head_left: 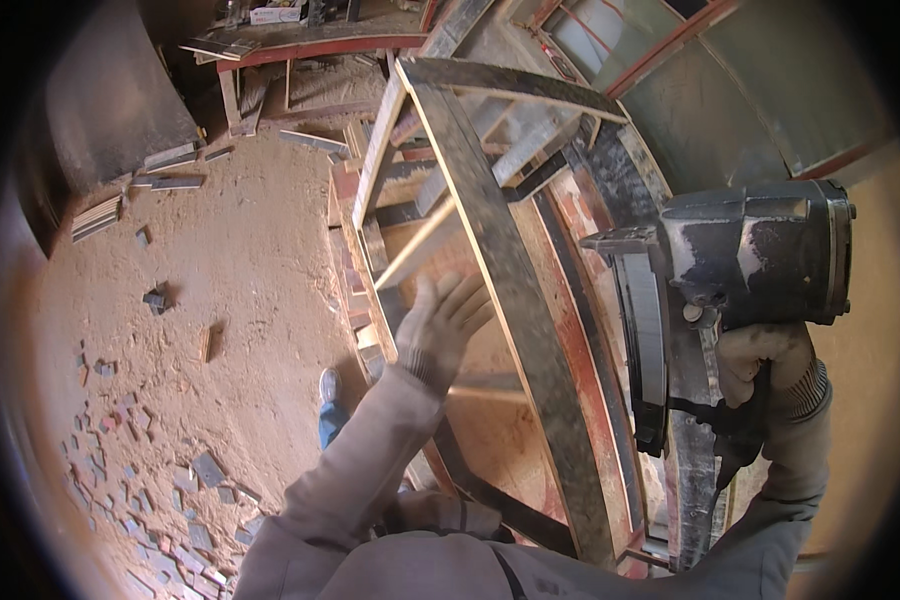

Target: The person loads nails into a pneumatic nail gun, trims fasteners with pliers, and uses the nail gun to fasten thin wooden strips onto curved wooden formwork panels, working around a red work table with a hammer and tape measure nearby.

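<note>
In my gloved right hand (765, 362) is the handle of a worn black nail gun (760, 245), held at the right with its nail magazine (646, 345) pointing toward me. My gloved left hand (448, 322) is open, fingers stretched out, inside the outline of a wooden frame (500, 235). The frame is built of dark-faced boards with pale cut edges and stands tilted over the bench. Near my left fingertips a pale crosspiece (417, 246) runs across the frame. Whether that hand touches any wood, I cannot tell.
Red and black rails (595, 385) run along the bench beneath the frame. Small offcuts (200, 535) litter the dusty floor at the lower left; longer strips (98, 218) lie farther back. A red-edged table (320, 48) stands at the far left, sheet panels (710, 115) at the far right.
</note>
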Demonstrator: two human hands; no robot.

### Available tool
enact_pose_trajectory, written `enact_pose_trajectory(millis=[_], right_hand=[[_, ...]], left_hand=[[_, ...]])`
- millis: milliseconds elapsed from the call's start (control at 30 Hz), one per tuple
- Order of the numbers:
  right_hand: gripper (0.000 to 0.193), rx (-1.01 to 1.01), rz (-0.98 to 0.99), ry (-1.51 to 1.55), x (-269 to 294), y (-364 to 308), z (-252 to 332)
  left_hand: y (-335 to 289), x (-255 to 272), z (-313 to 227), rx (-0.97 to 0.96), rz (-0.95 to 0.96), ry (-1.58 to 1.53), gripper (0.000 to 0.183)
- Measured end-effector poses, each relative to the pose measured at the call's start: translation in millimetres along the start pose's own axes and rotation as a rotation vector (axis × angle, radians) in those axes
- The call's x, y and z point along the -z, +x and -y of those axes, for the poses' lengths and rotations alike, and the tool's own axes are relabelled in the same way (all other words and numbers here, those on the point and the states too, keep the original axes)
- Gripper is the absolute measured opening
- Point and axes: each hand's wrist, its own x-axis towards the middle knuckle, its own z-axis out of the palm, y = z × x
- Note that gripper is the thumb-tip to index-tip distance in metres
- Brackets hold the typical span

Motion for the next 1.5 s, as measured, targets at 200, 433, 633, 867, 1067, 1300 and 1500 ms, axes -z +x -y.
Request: enact_pose_trajectory(millis=[200,433,633,867,1067,1300,1500], right_hand=[[0.04,0.021,0.071,-0.212,-40,84,65],[0.026,-0.09,0.152,-0.433,-47,132,76],[0.018,-0.191,0.223,-0.355,-48,146,81],[0.029,-0.258,0.39,0.019,-17,168,48],[0.024,-0.16,0.456,-0.108,2,170,34],[0.015,-0.426,-0.026,-0.235,-30,156,73],[0.024,-0.267,0.235,-0.287,-25,165,74]], left_hand=[[83,-45,-36,0.274,0.331,-0.484,0.12],[93,-49,-49,0.321,0.316,-0.578,0.086],[97,-56,-51,0.281,0.307,-0.448,0.078],[100,-56,-46,0.269,0.341,-0.504,0.08],[103,-55,-46,0.327,0.366,-0.496,0.083],[100,-54,-46,0.265,0.305,-0.461,0.082],[99,-52,-48,0.293,0.269,-0.568,0.093]])
